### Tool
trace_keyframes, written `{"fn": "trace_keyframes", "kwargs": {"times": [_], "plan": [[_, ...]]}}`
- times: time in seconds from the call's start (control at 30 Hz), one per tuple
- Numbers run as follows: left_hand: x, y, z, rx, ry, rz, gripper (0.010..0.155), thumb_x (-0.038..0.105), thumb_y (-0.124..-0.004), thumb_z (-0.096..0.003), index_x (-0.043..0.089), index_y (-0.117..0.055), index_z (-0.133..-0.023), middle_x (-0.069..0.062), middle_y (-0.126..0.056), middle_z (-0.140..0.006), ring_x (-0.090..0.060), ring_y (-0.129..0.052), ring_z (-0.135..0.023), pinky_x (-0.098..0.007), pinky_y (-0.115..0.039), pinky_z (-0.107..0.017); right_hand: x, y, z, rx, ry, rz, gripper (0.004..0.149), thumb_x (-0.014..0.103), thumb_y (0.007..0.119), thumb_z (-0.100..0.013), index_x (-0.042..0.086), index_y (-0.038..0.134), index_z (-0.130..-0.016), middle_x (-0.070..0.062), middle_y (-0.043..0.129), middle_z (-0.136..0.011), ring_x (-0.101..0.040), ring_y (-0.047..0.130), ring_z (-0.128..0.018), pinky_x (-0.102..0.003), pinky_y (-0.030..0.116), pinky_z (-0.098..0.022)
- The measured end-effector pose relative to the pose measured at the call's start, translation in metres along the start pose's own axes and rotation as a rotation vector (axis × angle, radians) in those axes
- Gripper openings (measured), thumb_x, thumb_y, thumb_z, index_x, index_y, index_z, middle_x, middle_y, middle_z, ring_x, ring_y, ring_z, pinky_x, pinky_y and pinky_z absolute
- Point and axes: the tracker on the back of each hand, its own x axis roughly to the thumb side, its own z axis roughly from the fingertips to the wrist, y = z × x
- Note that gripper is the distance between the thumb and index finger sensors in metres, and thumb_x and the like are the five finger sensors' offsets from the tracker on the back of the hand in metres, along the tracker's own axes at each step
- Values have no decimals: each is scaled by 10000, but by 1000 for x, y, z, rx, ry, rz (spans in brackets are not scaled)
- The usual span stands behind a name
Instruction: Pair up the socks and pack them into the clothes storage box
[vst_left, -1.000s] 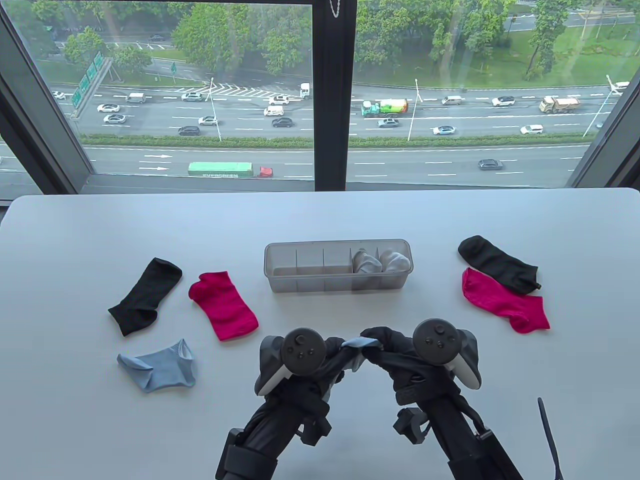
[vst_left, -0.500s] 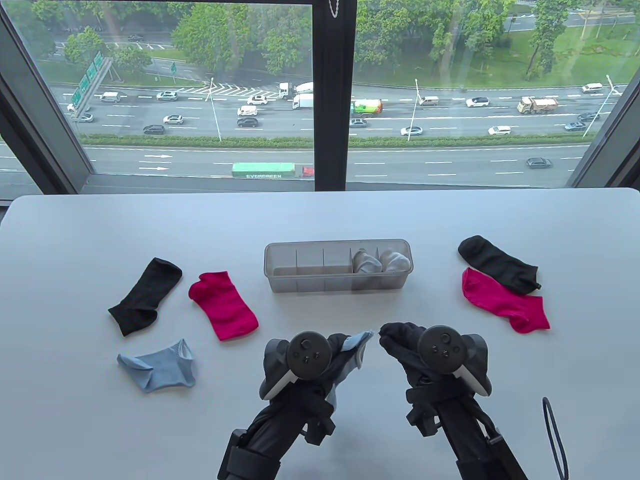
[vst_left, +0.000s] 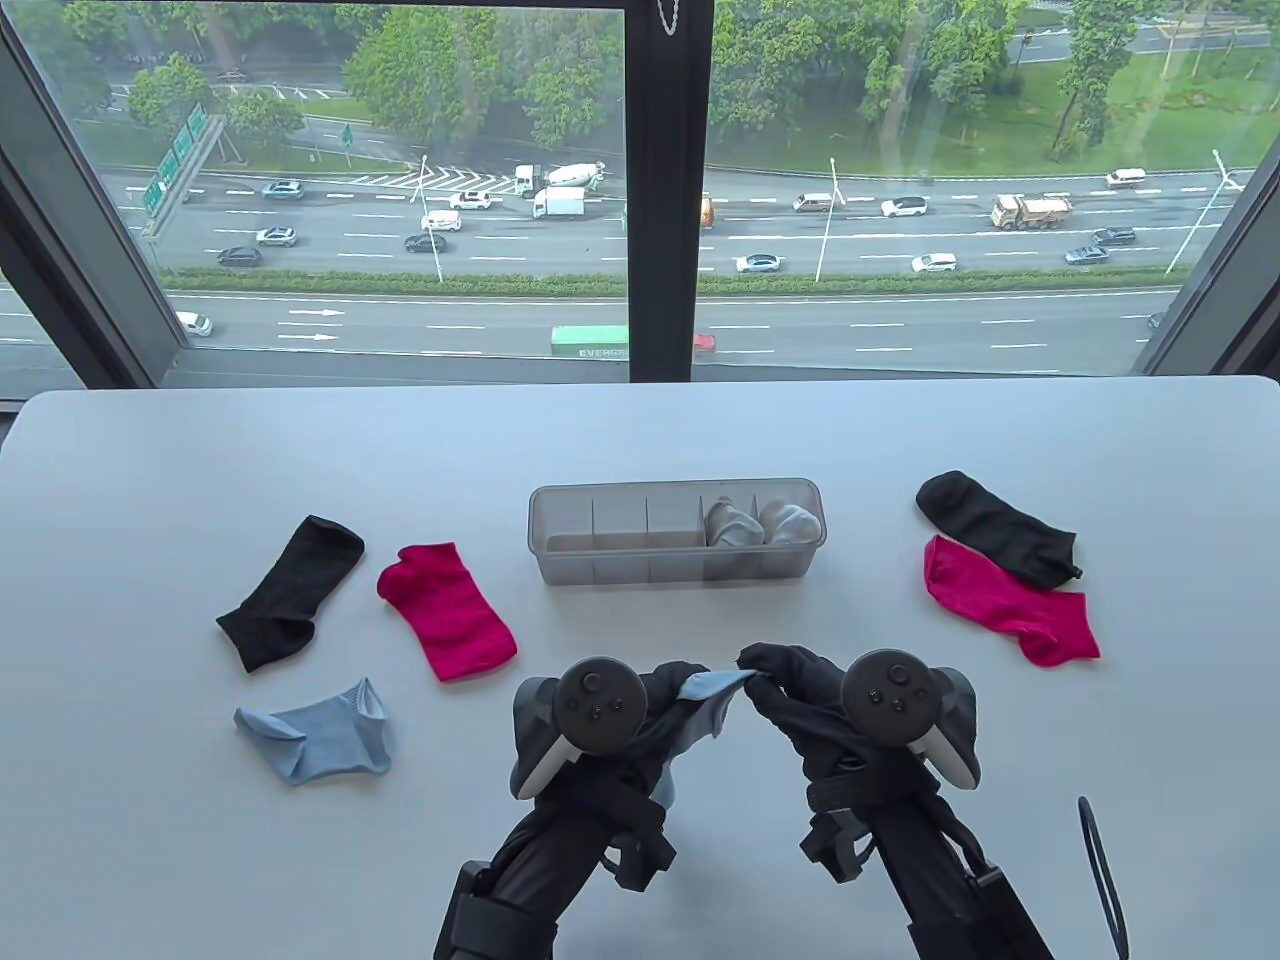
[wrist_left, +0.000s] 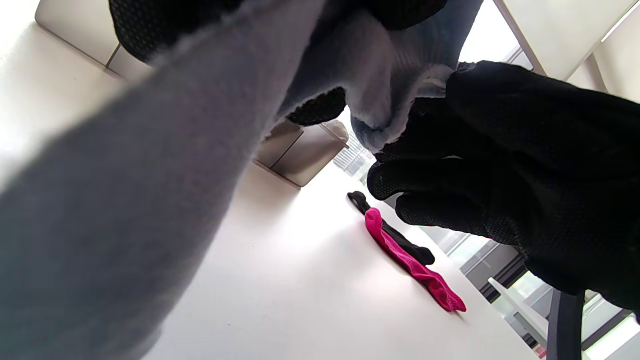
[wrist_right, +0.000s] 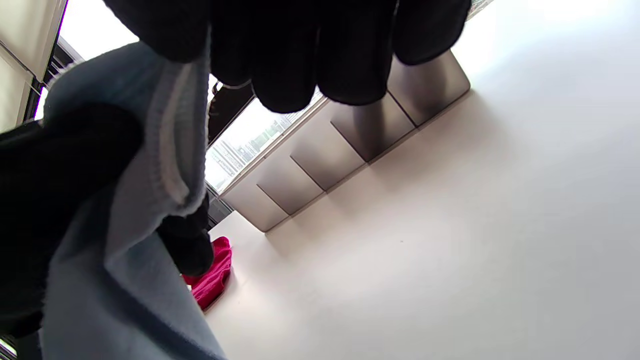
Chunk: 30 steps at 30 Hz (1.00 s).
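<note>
A light blue sock (vst_left: 705, 700) (wrist_left: 165, 165) (wrist_right: 145, 210) hangs above the table's front middle, held between both hands. My left hand (vst_left: 665, 695) grips its body, and my right hand (vst_left: 765, 675) pinches its cuff edge. A second light blue sock (vst_left: 318, 740) lies on the table at the front left. The clear storage box (vst_left: 675, 570) (wrist_right: 350, 135) stands behind the hands, with white socks (vst_left: 762, 523) in its right compartments. One black sock (vst_left: 290, 592) and one pink sock (vst_left: 448, 610) lie at the left. Another black sock (vst_left: 995, 525) and pink sock (vst_left: 1010, 600) (wrist_left: 415, 265) lie at the right.
The white table (vst_left: 640, 440) ends at a large window at the back. A black cable loop (vst_left: 1100, 870) hangs at the front right by my right arm.
My right hand let go of the blue sock half a second ago, moved a little right, and has now come back and taken the cuff again. The left hand kept its hold.
</note>
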Motion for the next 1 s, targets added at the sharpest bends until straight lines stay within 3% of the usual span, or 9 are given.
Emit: {"fn": "trace_keyframes", "kwargs": {"times": [0.13,0.27,0.33,0.43,0.6,0.67,0.73,0.83,1.0], "plan": [[-7,5,1,33,25,33,417,314,-587,-624,138,-733,-973,-100,-979,-706,-319,-1025,-587,-582,-776,-606,-6,-4,1,-19,13,12,413,411,625,-637,234,675,-1007,-125,779,-1039,-406,749,-966,-610,602,-729],[-3,-1,0,-5,-35,56,420,327,-595,-617,163,-734,-977,-106,-967,-801,-353,-1004,-689,-603,-739,-651,3,10,-3,163,-41,-212,835,580,628,-553,155,268,-1175,-231,402,-1226,-532,405,-1086,-669,452,-764],[2,-5,-1,-51,-94,105,420,324,-596,-615,179,-717,-991,-111,-935,-867,-373,-972,-760,-620,-713,-669,7,18,-6,210,-36,-266,837,566,642,-558,203,202,-1171,-195,239,-1254,-536,320,-1101,-671,403,-779],[2,-2,0,-24,-60,34,410,327,-592,-615,163,-745,-958,-101,-957,-808,-354,-988,-732,-614,-723,-665,3,13,-5,84,20,-215,417,406,667,-623,276,606,-1015,-121,516,-1211,-500,437,-1094,-644,451,-781],[-7,8,1,37,9,107,414,336,-571,-629,142,-750,-947,-158,-871,-952,-450,-862,-874,-661,-655,-690,-15,-9,2,-117,52,-138,360,427,668,-612,288,702,-942,-91,707,-1120,-452,633,-1042,-616,548,-759],[-11,10,2,22,-2,156,428,341,-566,-632,143,-725,-976,-170,-845,-970,-453,-845,-882,-664,-644,-694,-20,-12,4,-78,27,-234,402,419,663,-618,268,680,-989,-133,663,-1145,-482,580,-1054,-640,517,-756],[-12,9,0,20,0,207,424,336,-568,-630,144,-724,-974,-157,-866,-944,-439,-864,-866,-656,-655,-691,-15,-6,1,67,-31,-304,750,494,697,-572,195,355,-1169,-229,465,-1215,-556,442,-1065,-681,457,-747],[-7,3,-1,-18,-54,243,417,318,-573,-623,157,-713,-980,-145,-891,-924,-408,-907,-841,-627,-691,-683,0,18,-8,336,-63,-311,1000,530,721,-531,87,57,-1133,-269,276,-1219,-582,349,-1070,-683,410,-759],[3,-1,1,30,-92,129,406,320,-564,-610,186,-712,-963,-59,-946,-591,-261,-986,-520,-555,-780,-595,5,28,-10,184,-23,-294,547,382,734,-594,158,569,-1065,-51,858,-900,-242,914,-806,-542,654,-738]]}}
